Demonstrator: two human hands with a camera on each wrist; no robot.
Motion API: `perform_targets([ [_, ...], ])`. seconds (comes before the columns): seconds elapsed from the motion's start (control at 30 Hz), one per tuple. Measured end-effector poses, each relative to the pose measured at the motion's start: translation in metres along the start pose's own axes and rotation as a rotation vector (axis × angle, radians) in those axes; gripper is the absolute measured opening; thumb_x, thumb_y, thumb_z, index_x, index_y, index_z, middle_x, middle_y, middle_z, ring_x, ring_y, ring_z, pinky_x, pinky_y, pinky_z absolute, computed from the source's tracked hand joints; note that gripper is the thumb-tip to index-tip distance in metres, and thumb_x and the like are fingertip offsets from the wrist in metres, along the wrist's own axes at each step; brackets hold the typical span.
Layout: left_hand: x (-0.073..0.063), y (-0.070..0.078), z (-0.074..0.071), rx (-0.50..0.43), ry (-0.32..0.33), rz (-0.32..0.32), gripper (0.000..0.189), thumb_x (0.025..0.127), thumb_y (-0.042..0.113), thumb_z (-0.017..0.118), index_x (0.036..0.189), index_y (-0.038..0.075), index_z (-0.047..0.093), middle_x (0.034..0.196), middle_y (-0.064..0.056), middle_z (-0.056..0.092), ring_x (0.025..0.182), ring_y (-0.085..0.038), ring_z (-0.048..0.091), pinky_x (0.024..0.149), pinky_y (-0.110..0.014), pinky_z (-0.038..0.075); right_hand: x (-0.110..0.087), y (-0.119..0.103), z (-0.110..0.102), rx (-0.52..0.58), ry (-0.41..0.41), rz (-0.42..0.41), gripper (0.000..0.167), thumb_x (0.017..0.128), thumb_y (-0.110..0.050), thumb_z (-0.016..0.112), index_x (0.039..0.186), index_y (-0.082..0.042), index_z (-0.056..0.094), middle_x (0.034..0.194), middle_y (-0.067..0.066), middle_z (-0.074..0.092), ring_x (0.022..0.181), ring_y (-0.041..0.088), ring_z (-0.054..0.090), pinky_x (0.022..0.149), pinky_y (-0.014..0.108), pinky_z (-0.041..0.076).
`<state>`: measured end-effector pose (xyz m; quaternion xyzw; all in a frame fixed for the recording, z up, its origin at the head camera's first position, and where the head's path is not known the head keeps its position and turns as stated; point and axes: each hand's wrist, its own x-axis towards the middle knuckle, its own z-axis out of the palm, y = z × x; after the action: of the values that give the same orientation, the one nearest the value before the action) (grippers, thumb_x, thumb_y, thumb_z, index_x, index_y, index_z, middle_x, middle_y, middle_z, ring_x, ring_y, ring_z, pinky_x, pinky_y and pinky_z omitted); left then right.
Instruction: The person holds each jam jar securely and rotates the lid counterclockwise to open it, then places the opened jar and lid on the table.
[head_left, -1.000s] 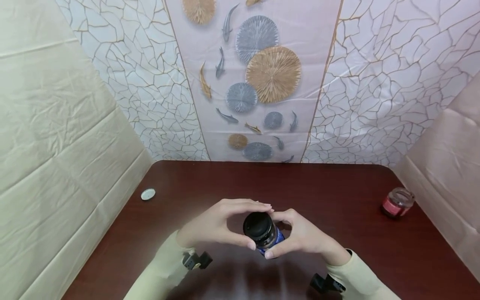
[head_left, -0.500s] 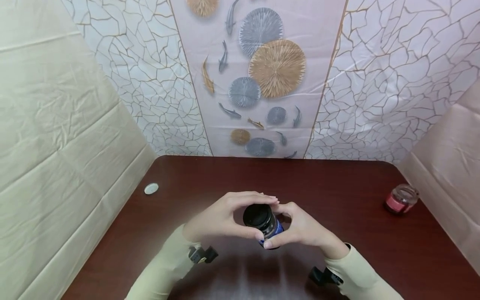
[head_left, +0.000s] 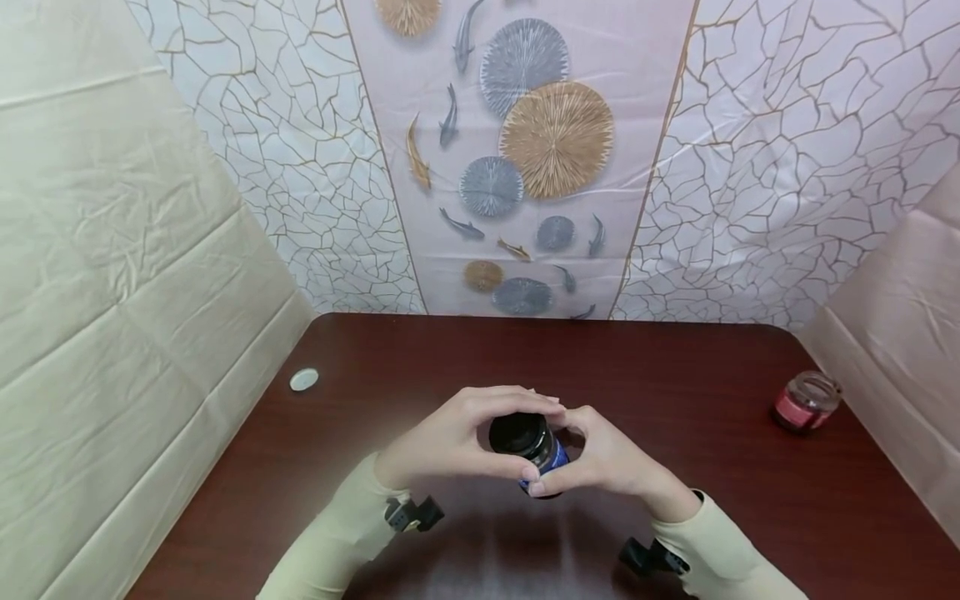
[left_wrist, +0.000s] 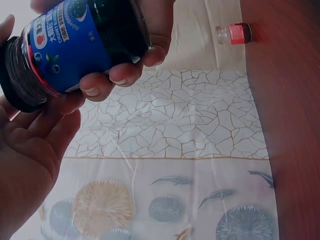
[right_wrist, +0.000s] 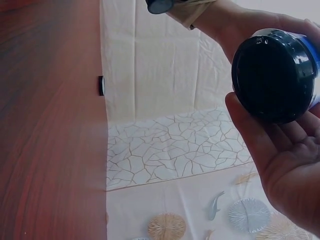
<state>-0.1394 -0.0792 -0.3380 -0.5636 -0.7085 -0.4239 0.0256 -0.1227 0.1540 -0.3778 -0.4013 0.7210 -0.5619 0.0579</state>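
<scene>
A glass jar (head_left: 553, 460) of dark contents, with a blue label and a black lid (head_left: 516, 433), is held tilted above the table, its lid toward the left. My left hand (head_left: 450, 442) curves round the lid, thumb in front and fingers behind. Around the label and body my right hand (head_left: 611, 460) keeps its grip, fingers at the back, thumb at the front. The left wrist view shows the printed blue label (left_wrist: 70, 42) and the right hand's fingertips beneath it. In the right wrist view, the jar's dark round base (right_wrist: 270, 80) faces the camera.
An open glass jar with a red label (head_left: 804, 404) stands near the table's right edge. Toward the left edge lies a round white lid (head_left: 303, 380). The dark wooden table (head_left: 390, 354) ends at patterned cloth behind and plain cloth at both sides.
My left hand has shifted right and come closer round the lid, its thumb now meeting the right thumb. The jar stays in nearly the same place. The head view has shifted slightly.
</scene>
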Motion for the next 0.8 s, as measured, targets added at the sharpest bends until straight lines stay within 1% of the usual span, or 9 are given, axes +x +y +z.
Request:
perform_targets([
  [0.17, 0.000, 0.002, -0.005, 0.016, -0.047, 0.009, 0.069, 0.080, 0.022, 0.087, 0.141, 0.010, 0.058, 0.139, 0.004, 0.060, 0.129, -0.009, 0.054, 0.116, -0.036, 0.035, -0.002, 0.000, -0.002, -0.005, -0.015, -0.015, 0.043, 0.075, -0.008, 0.087, 0.115, -0.013, 0.071, 0.100, 0.001, 0.074, 0.090, 0.016, 0.068, 0.078, 0.029, 0.056],
  [0.3, -0.003, 0.004, -0.010, 0.018, -0.092, -0.004, 0.074, 0.082, 0.025, 0.086, 0.147, 0.013, 0.053, 0.143, 0.007, 0.057, 0.132, -0.009, 0.052, 0.118, -0.037, 0.032, -0.002, -0.002, -0.003, 0.009, -0.034, -0.014, 0.046, 0.075, -0.007, 0.086, 0.118, -0.012, 0.070, 0.101, 0.002, 0.074, 0.092, 0.017, 0.068, 0.078, 0.029, 0.057],
  [0.37, -0.005, 0.004, -0.013, 0.017, -0.105, -0.012, 0.074, 0.083, 0.026, 0.086, 0.147, 0.014, 0.052, 0.144, 0.008, 0.056, 0.132, -0.009, 0.051, 0.116, -0.036, 0.034, -0.002, -0.003, -0.003, 0.026, -0.042, -0.012, 0.048, 0.075, -0.006, 0.086, 0.120, -0.012, 0.069, 0.102, 0.003, 0.074, 0.092, 0.017, 0.068, 0.078, 0.030, 0.057],
  [0.53, -0.008, 0.004, -0.017, 0.021, -0.113, -0.016, 0.073, 0.083, 0.027, 0.086, 0.147, 0.014, 0.053, 0.145, 0.006, 0.056, 0.132, -0.010, 0.052, 0.115, -0.035, 0.037, -0.002, -0.004, -0.002, 0.054, -0.055, -0.010, 0.047, 0.076, -0.004, 0.085, 0.119, -0.010, 0.069, 0.101, 0.004, 0.074, 0.089, 0.017, 0.068, 0.075, 0.031, 0.058],
  [0.67, -0.009, 0.004, -0.019, 0.022, -0.109, -0.016, 0.072, 0.082, 0.027, 0.086, 0.145, 0.013, 0.054, 0.142, 0.005, 0.058, 0.130, -0.009, 0.054, 0.117, -0.037, 0.034, -0.002, -0.003, -0.001, 0.055, -0.057, -0.010, 0.045, 0.076, -0.004, 0.085, 0.118, -0.010, 0.069, 0.099, 0.004, 0.074, 0.087, 0.017, 0.069, 0.074, 0.031, 0.059],
  [0.8, -0.009, 0.005, -0.021, 0.019, -0.093, -0.046, 0.068, 0.082, 0.028, 0.086, 0.142, 0.017, 0.057, 0.138, 0.009, 0.060, 0.126, -0.008, 0.056, 0.115, -0.036, 0.036, -0.003, -0.003, -0.002, 0.060, -0.061, 0.000, 0.044, 0.077, -0.004, 0.084, 0.118, -0.010, 0.069, 0.101, 0.005, 0.074, 0.088, 0.017, 0.069, 0.073, 0.032, 0.060],
])
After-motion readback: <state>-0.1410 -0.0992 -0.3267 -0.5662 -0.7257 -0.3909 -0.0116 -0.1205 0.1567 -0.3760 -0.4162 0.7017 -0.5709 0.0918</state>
